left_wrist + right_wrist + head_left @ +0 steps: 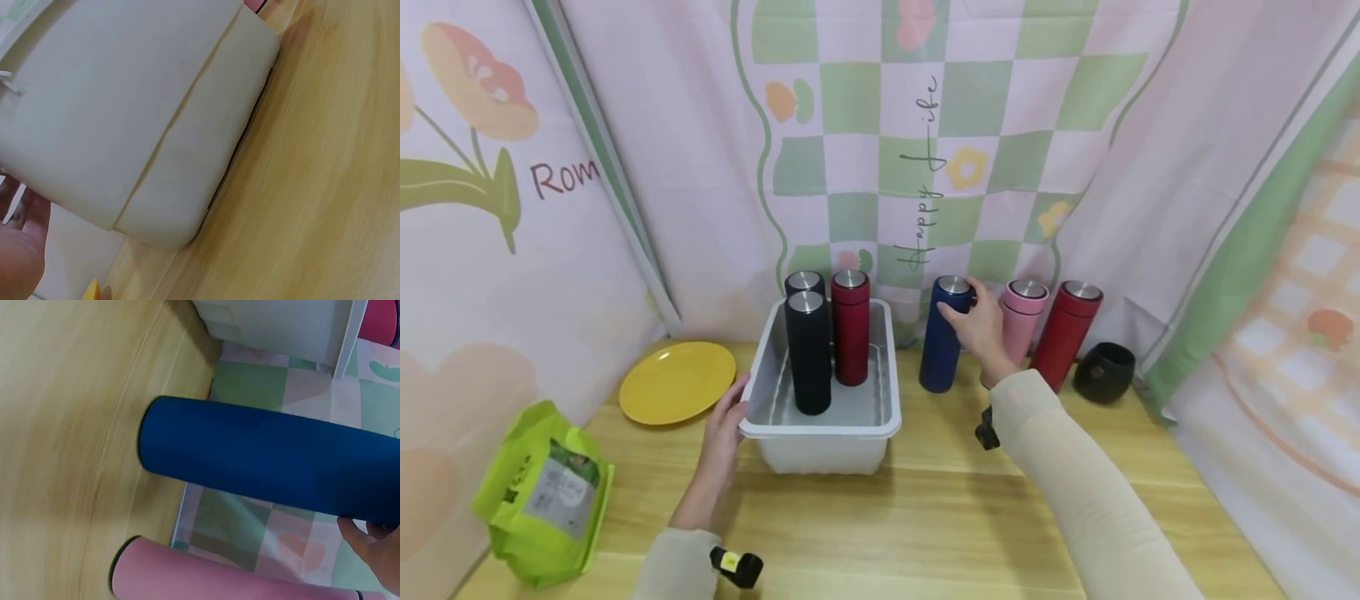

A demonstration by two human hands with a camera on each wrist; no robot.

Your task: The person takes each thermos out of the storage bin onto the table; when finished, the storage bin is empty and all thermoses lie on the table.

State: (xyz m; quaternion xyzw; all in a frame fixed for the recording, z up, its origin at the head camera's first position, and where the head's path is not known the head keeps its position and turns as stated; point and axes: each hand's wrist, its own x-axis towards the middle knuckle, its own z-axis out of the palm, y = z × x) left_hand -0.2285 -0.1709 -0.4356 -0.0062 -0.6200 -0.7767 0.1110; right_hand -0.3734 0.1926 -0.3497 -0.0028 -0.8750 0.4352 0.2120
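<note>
The blue bottle [938, 354] is held near its top by the right hand [983, 325], thumb on one side and fingers wrapped round the other; it is seen upright or nearly so towards the far edge of the table [925, 525], between the bin [823, 454] and the pink bottle [1021, 321]. Whether its base is borne by the surface or slightly raised cannot be told. Because the bottle is gripped so high, its lower end could be swung sideways if lifted, and the bin's right wall could be struck. If the base were not carried above the rim, the bottle could be caught there and tipped from the fingers. The pink bottle, close beside the wrist, could be knocked against the red bottle [1063, 337] by a careless sweep. Inside the bin, two black bottles [810, 358] and a dark red bottle [852, 342] are stood upright, and could be toppled if the bin were jolted. The left hand [722, 425] is placed at the bin's near left corner; whether the rim is pinched or only touched cannot be told, so sliding could be poorly resisted.
</note>
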